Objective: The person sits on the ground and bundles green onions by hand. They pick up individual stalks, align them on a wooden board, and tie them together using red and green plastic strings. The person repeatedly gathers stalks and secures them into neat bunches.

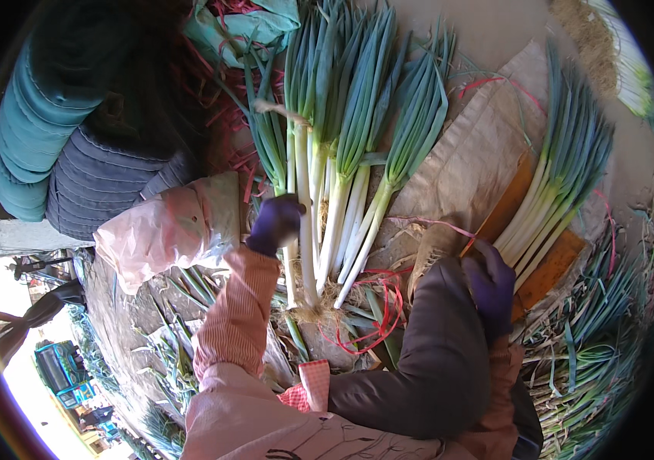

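My left hand [277, 225], in a purple glove, is curled around the white stalk of a long green onion [305, 230]. A pale, dry leaf piece [281, 109] sticks out sideways at the top of that stalk. More green onions [343, 213] lie alongside, leaves away from me and roots toward me. My right hand [492, 282], also gloved in purple, is beside my raised knee, with bent fingers at the edge of an orange board [551, 270]. A pink plastic strip [433, 221] runs up to its fingertips; whether they pinch it is unclear. A bunch of green onions [551, 195] rests across the board.
Red plastic strips [381, 322] lie tangled near my shoe [433, 247]. A beige woven sheet [470, 132] spreads under the board. Piled onion leaves [591, 356] are at the right. Beside a pink plastic bag [160, 224] sit rolled quilted covers [111, 178]. A blue vehicle [59, 368] stands outside.
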The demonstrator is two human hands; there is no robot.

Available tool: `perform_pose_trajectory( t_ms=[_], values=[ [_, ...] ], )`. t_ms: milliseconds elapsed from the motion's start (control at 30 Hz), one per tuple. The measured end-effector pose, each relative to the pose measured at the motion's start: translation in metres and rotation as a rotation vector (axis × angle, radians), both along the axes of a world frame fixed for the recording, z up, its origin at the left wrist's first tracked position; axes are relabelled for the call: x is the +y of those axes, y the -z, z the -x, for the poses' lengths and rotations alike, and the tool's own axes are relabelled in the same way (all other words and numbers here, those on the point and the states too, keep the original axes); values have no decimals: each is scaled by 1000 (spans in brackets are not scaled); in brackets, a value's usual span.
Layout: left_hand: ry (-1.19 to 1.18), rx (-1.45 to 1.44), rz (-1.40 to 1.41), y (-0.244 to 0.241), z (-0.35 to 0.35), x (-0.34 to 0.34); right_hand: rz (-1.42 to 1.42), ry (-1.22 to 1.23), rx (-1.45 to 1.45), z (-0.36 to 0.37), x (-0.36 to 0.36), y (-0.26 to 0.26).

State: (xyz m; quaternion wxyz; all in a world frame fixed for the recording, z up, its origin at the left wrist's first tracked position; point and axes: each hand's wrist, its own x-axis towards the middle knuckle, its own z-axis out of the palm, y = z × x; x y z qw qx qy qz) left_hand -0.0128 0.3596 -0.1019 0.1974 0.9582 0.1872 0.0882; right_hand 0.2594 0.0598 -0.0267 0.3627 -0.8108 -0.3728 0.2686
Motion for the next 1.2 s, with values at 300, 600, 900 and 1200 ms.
perform_pose_trajectory(
  t_ms=[300, 600, 900, 1200],
  values=[
    [-532, -521, 1730, -77, -132, -113, -55, -438, 418, 22, 68, -32],
    [-99, -603, 1711, -81, -265, -71, -372, -32, 825, -15, 18, -80],
    [112, -390, 1298, -145, -412, -109, -671, 245, 1002, -112, 1, -56],
    [-26, 172, 1257, 59, -459, -190, -726, 516, 1295, -127, -67, 124]
  ],
)
